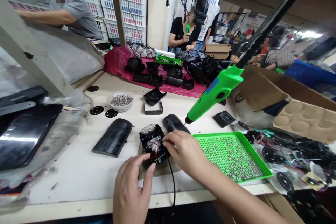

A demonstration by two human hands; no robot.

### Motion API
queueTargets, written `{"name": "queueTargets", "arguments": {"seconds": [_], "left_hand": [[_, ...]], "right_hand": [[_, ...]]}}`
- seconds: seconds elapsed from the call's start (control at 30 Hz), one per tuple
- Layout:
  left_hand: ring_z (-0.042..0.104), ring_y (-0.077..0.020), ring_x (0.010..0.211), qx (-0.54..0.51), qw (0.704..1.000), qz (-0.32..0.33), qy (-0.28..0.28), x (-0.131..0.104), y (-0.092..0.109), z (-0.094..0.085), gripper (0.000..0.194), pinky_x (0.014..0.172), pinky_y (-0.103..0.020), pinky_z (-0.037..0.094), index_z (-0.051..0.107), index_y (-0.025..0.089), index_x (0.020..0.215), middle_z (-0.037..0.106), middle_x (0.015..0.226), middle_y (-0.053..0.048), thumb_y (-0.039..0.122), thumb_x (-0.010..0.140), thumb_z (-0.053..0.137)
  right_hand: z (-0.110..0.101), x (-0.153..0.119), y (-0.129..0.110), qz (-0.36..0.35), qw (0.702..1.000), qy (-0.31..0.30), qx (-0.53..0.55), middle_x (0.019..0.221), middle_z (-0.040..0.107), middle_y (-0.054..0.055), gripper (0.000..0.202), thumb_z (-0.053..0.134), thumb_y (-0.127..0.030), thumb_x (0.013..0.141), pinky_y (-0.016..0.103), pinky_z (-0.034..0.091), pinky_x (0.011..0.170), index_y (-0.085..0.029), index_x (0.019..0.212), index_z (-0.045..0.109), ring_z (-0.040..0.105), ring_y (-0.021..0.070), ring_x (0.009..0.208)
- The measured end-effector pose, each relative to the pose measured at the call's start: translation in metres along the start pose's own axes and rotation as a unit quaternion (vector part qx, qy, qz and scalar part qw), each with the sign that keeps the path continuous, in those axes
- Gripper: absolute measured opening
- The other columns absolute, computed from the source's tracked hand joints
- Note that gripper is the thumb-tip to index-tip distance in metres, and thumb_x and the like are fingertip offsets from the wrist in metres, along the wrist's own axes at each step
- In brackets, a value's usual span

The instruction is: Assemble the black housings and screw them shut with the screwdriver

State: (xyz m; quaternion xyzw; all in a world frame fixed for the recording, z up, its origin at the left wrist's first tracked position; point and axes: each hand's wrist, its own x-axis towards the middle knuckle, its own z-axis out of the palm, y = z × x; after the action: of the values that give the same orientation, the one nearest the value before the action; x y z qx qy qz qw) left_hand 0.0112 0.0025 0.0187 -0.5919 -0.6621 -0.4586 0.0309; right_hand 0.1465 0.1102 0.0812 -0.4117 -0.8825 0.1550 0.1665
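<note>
A black device [151, 143] with red wires and a round grille lies near the table's front edge, a black cable running down from it. My left hand [135, 185] is at its lower left, thumb and index finger apart, the index fingertip by the red wires. At the right side of the device, my right hand [181, 147] has its thumb and index finger pinched together; what they hold is too small to tell. One curved black cover [113, 137] lies to the left, another [175, 123] just behind my right hand. A green electric screwdriver [215, 92] hangs above, tip down.
Right of my hands sits a green tray [231, 155] of screws. A bowl of small metal parts [121, 100] stands further back. Black housings [174, 71] cover a pink sheet [117, 59]. Cardboard boxes [262, 84] and wired parts [288, 154] are at the right. Other people work beyond.
</note>
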Motion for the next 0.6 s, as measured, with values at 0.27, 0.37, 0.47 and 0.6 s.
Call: {"name": "queueTargets", "arguments": {"seconds": [0.27, 0.37, 0.47, 0.6], "left_hand": [[0.062, -0.0182, 0.078, 0.018, 0.997, 0.051, -0.048, 0.025, -0.007, 0.007, 0.011, 0.073, -0.033, 0.046, 0.064, 0.02, 0.096, 0.071, 0.085, 0.0, 0.02, 0.092, 0.053], [0.06, -0.0193, 0.077, 0.018, 0.997, 0.048, -0.061, 0.027, -0.005, 0.008, 0.011, 0.071, -0.035, 0.046, 0.064, 0.02, 0.094, 0.069, 0.085, -0.001, 0.018, 0.091, 0.053], [0.058, -0.019, 0.073, 0.015, 0.996, 0.049, -0.068, 0.027, -0.005, 0.01, 0.012, 0.068, -0.034, 0.045, 0.064, 0.021, 0.09, 0.067, 0.081, -0.001, 0.016, 0.091, 0.052], [0.06, -0.0204, 0.08, 0.006, 0.997, 0.056, -0.061, 0.021, -0.008, 0.013, 0.012, 0.073, -0.036, 0.047, 0.063, 0.021, 0.099, 0.069, 0.089, -0.003, 0.023, 0.092, 0.054]], "right_hand": [[0.012, 0.005, -0.002, 0.013, 1.0, -0.002, 0.021, 0.085, 0.072, 0.001, 0.011, 0.06, -0.016, 0.089, 0.027, 0.045, 0.069, -0.02, 0.084, 0.069, 0.066, 0.0177, 0.081], [0.015, 0.006, 0.0, 0.009, 0.999, -0.005, 0.037, 0.086, 0.073, -0.004, 0.011, 0.062, -0.017, 0.089, 0.022, 0.047, 0.072, -0.023, 0.084, 0.069, 0.067, 0.0128, 0.082], [0.017, 0.006, 0.001, -0.002, 1.0, -0.002, 0.028, 0.084, 0.073, -0.005, 0.011, 0.061, -0.016, 0.089, 0.02, 0.046, 0.069, -0.023, 0.083, 0.067, 0.066, 0.0106, 0.08], [0.014, 0.006, -0.001, -0.037, 0.999, 0.008, -0.034, 0.081, 0.069, 0.001, 0.011, 0.059, -0.017, 0.09, 0.028, 0.042, 0.069, -0.018, 0.082, 0.065, 0.062, 0.0165, 0.077]]}}
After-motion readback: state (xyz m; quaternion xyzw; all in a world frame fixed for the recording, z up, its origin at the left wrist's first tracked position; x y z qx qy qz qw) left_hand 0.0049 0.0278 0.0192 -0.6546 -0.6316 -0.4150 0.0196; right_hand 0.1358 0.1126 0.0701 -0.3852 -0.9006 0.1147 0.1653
